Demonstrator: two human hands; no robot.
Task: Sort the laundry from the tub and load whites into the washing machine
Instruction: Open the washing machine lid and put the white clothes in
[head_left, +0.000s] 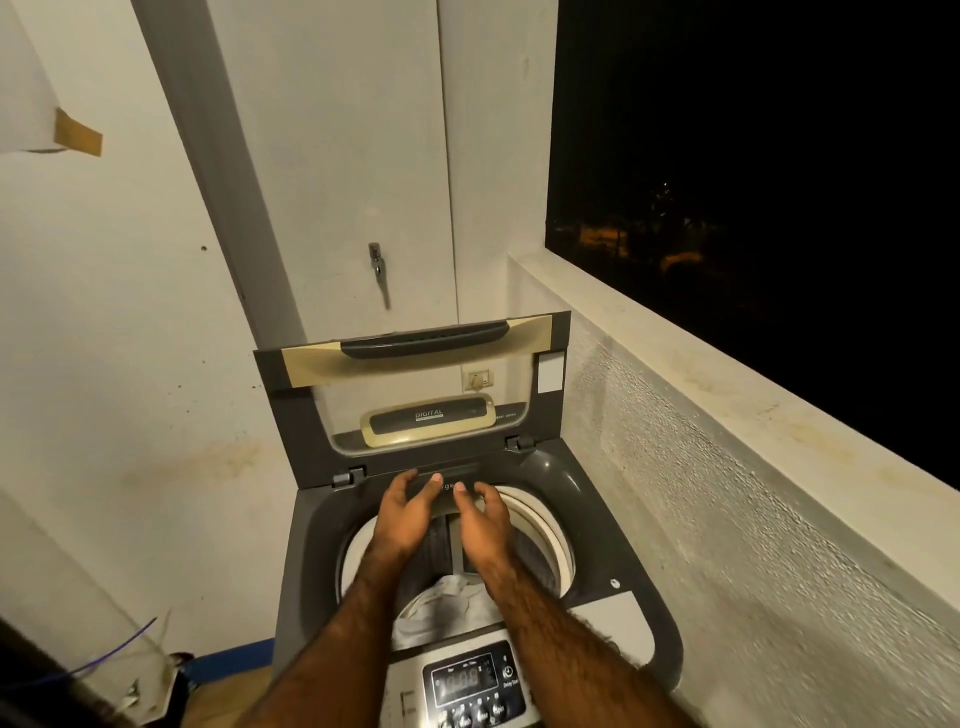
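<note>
In the head view, the grey washing machine (306, 545) stands in the lower middle of the picture, about 6 o'clock from the centre. Its lid (280, 410) is raised upright at the 12 o'clock side of the opening, and through its glass a wall switch shows behind.

The drum (548, 525) is open. Inside it lies a white cloth (447, 597), bunched up at the 6 o'clock side of the drum, just above the control panel (470, 686), whose display is lit.

Both forearms come in from the bottom edge and reach over the opening. The left hand (402, 512) and the right hand (485, 525) hover side by side at the 12 o'clock side of the drum, near the hinge edge of the lid. They are close to each other but not touching. The fingers of both are stretched and a little spread, and neither hand holds anything. The cloth lies below the wrists and apart from the hands.

At 12 o'clock behind the machine is a pale cupboard door (363, 156) with a metal handle (379, 270). At 2 o'clock is a dark window (753, 130), and a concrete ledge (727, 395) runs under it towards 4 o'clock.
</note>
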